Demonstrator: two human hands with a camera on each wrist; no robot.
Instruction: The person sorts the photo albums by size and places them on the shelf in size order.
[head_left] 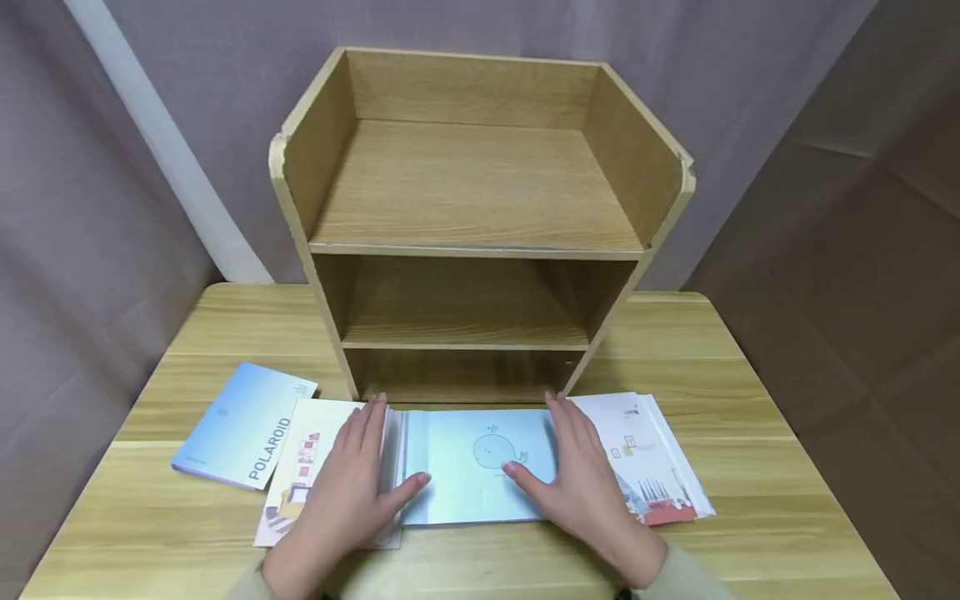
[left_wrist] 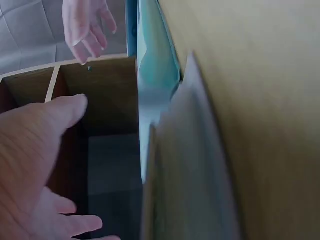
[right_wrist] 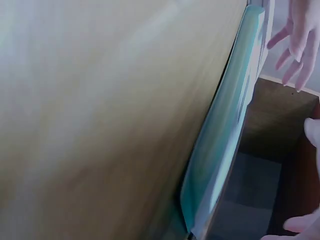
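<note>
A pale blue booklet [head_left: 457,492] with a whale line drawing lies flat on the table between the two hands. My left hand [head_left: 348,487] hovers over its left end and over a white illustrated booklet [head_left: 303,475]. Its fingers are straight and the thumb is spread, with nothing held, as the left wrist view also shows. At the right end, my right hand [head_left: 581,487] has its fingers extended toward the shelf and its thumb over the whale booklet. A second white booklet [head_left: 641,442] with a printed picture lies partly hidden under that hand.
A small wooden shelf unit [head_left: 480,250] with an upper tray and two lower compartments stands at the table's back, just behind the booklets. Off to the left lies a blue-and-white booklet marked POLAROID [head_left: 243,425], partly under the white one. Curtains [head_left: 480,25] hang behind.
</note>
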